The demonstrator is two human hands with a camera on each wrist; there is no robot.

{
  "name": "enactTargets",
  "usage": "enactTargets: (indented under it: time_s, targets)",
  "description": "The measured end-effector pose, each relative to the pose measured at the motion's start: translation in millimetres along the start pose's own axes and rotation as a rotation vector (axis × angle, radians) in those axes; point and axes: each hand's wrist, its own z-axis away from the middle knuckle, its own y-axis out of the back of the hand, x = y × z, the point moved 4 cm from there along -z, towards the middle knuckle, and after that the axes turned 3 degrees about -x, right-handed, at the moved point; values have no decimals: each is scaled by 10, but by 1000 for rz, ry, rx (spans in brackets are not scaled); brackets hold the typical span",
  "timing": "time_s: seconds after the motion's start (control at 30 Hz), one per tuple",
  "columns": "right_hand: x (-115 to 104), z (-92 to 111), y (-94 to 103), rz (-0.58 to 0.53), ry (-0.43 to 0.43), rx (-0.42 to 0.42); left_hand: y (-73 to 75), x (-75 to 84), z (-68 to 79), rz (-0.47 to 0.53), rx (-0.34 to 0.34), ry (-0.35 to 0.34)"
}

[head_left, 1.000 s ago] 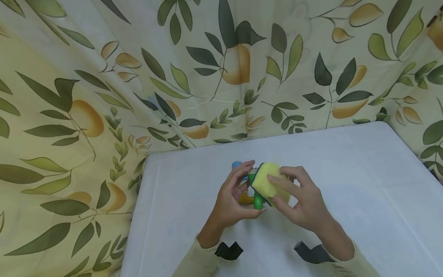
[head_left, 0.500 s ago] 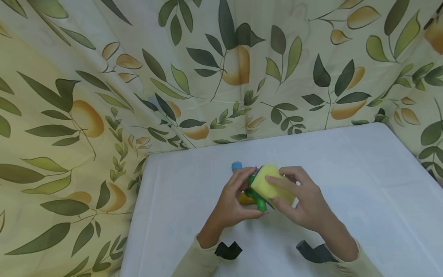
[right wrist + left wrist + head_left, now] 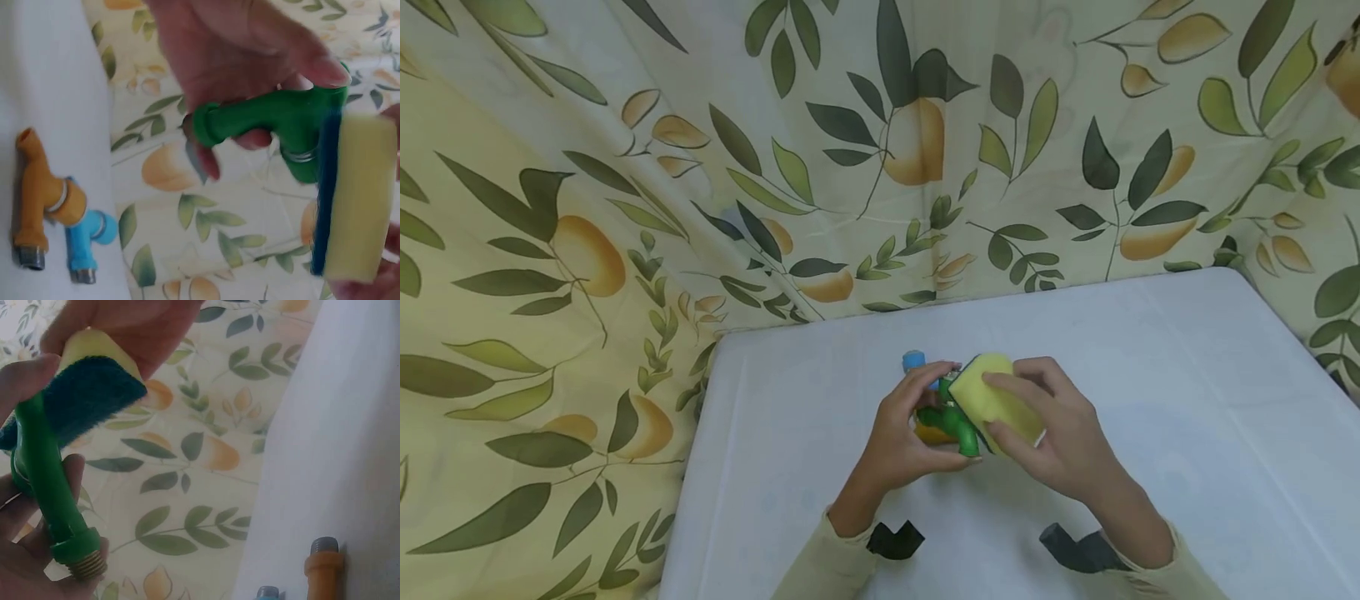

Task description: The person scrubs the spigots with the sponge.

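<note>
Between thumb and fingers my left hand grips a green plastic tap, its metal-threaded end showing in the left wrist view. My right hand holds a scouring sponge, yellow foam with a dark blue-green pad. The pad side faces the tap and lies right at its spout end in the right wrist view. Both hands are raised over the table, close together. My right fingers spread across the foam side.
An orange tap and a blue tap lie on the white table, just beyond my left hand. A curtain printed with leaves and fruit hangs behind and left of the table.
The green tap has tilted in my left hand, its lower end swinging to the right. The sponge has shifted slightly against it. The left hand has barely moved.
</note>
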Motion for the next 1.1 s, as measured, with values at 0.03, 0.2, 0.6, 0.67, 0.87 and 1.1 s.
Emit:
enactTargets:
  time_s: [0.03, 0.2, 0.6, 0.67, 0.87, 1.1]
  targets:
    - [3, 6, 0, 3, -7, -3, 2, 3, 2, -8, 1, -6]
    - [11, 8, 0, -6, -34, -27, 1, -16, -2, -82, -4, 2]
    - [-21, -27, -47, 157, -151, -64, -5, -47, 13, -199, -19, 95]
    - [-35, -17, -61, 175, -152, -70, -1, -57, 14, -216, 16, 115]
    - [-123, -15, -76, 254, -143, -13, 5, -97, 9, -162, 95, 163]
    - [-77, 32, -81, 310, -183, 91, 44, -181, -1, 286, -131, 198]
